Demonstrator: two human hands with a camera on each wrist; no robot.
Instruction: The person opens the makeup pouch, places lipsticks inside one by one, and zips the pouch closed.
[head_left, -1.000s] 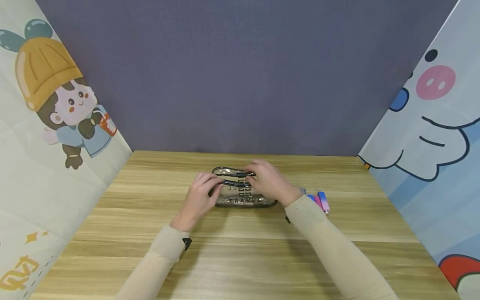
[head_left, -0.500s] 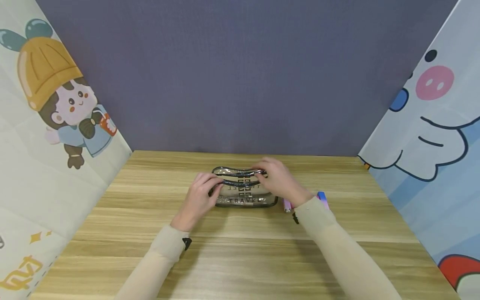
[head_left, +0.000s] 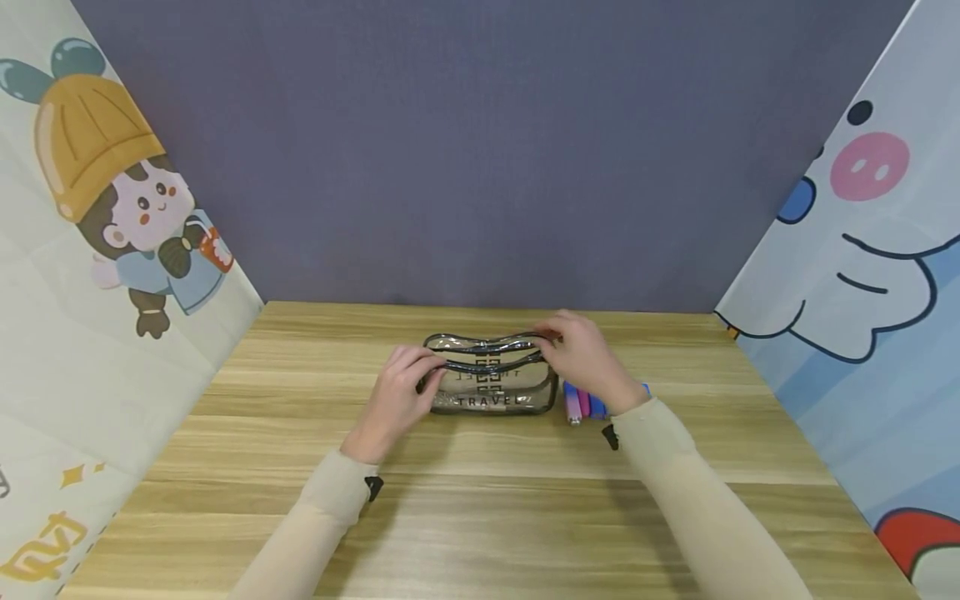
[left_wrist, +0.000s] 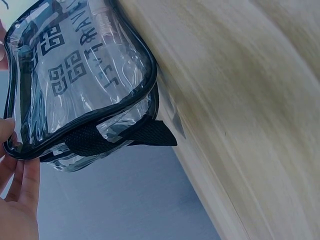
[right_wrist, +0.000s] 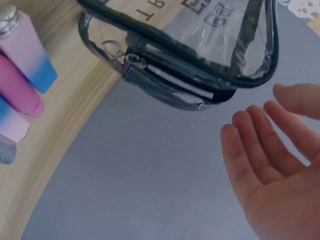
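Note:
A clear travel pouch [head_left: 468,387] with black piping and "TRAVEL" lettering stands on the wooden table, its top parted between two dark edges. My left hand [head_left: 393,396] pinches the pouch's upper left corner; the left wrist view shows thumb and fingers on the black piping [left_wrist: 30,152]. At the upper right corner is my right hand [head_left: 585,354]. Seen from the right wrist, its fingers are slightly bent and apart from the pouch, holding nothing. A zipper [right_wrist: 180,82] with a metal pull [right_wrist: 132,59] runs along that end of the pouch.
Right of the pouch lie several small pink, magenta and blue bottles [head_left: 573,404], partly hidden by my right hand and wrist. A grey-blue panel [head_left: 480,167] rises behind the wooden table [head_left: 480,517]. Cartoon-printed sheets [head_left: 862,275] flank both sides.
My right hand has moved rightward along the pouch's top to its right corner, and the top edges show more fully. The left hand keeps its place. More of the bottles now shows.

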